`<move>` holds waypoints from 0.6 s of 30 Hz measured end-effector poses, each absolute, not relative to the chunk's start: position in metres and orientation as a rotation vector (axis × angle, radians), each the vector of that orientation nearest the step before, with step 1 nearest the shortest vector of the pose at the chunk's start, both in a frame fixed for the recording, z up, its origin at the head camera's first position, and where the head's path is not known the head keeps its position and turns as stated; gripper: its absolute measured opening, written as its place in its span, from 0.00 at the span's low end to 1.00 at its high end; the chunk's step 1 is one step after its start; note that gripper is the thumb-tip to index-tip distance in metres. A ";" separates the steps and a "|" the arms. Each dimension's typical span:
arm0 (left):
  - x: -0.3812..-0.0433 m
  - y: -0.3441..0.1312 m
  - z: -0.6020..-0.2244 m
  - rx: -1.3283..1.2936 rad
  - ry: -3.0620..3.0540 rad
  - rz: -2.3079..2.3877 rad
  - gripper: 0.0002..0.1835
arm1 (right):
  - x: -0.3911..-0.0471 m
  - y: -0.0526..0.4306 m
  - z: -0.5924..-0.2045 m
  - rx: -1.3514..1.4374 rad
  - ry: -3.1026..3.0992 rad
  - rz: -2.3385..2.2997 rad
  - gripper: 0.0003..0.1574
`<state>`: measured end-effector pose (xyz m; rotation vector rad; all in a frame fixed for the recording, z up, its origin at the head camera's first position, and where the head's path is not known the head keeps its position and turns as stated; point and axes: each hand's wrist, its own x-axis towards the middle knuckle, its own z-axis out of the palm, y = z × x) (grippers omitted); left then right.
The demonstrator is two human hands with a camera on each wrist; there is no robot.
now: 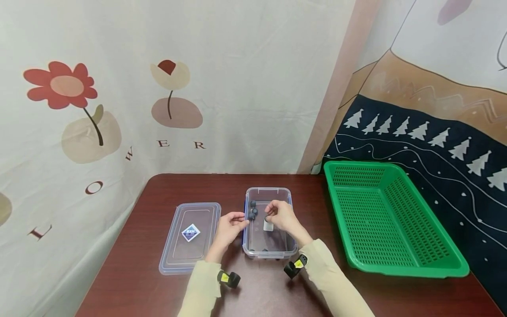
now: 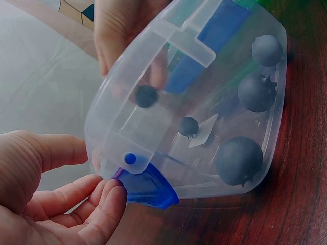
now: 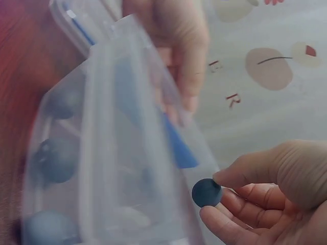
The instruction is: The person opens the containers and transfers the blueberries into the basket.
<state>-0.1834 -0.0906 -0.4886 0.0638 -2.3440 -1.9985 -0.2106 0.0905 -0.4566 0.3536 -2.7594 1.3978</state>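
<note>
A clear plastic container [image 1: 269, 254] with blue side latches stands on the table, holding several blueberries [image 1: 253, 211] and a small white square [image 1: 268, 226]. My left hand [image 1: 229, 229] holds the container's left side. In the left wrist view its fingers touch the blue latch [image 2: 148, 188], with the thumb against the wall. Over the container, my right hand [image 1: 283, 216] pinches a blueberry [image 3: 207, 193] between thumb and fingers. Other large-looking blueberries [image 2: 239, 161] lie along the container's near end in the left wrist view.
A clear lid [image 1: 190, 255] with a blue and white diamond label lies left of the container. To the right stands a green perforated basket [image 1: 396, 268]. Patterned curtains [image 1: 253, 88] hang behind the brown table [image 1: 130, 264].
</note>
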 end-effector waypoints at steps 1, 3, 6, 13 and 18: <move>-0.183 -0.090 -0.486 0.063 -2.346 -2.004 0.15 | -0.211 0.091 -0.453 0.346 -2.753 1.413 0.10; -0.180 -0.090 -0.479 0.065 -2.353 -2.010 0.15 | -0.211 0.092 -0.447 0.333 -2.749 1.433 0.10; -0.176 -0.090 -0.470 0.057 -2.361 -2.009 0.15 | -0.211 0.094 -0.437 0.326 -2.725 1.462 0.10; -0.183 -0.091 -0.487 0.070 -2.366 -2.000 0.15 | -0.214 0.104 -0.417 0.299 -2.633 1.562 0.09; -0.185 -0.092 -0.493 0.068 -2.365 -1.970 0.15 | -0.216 0.114 -0.400 0.256 -2.592 1.623 0.09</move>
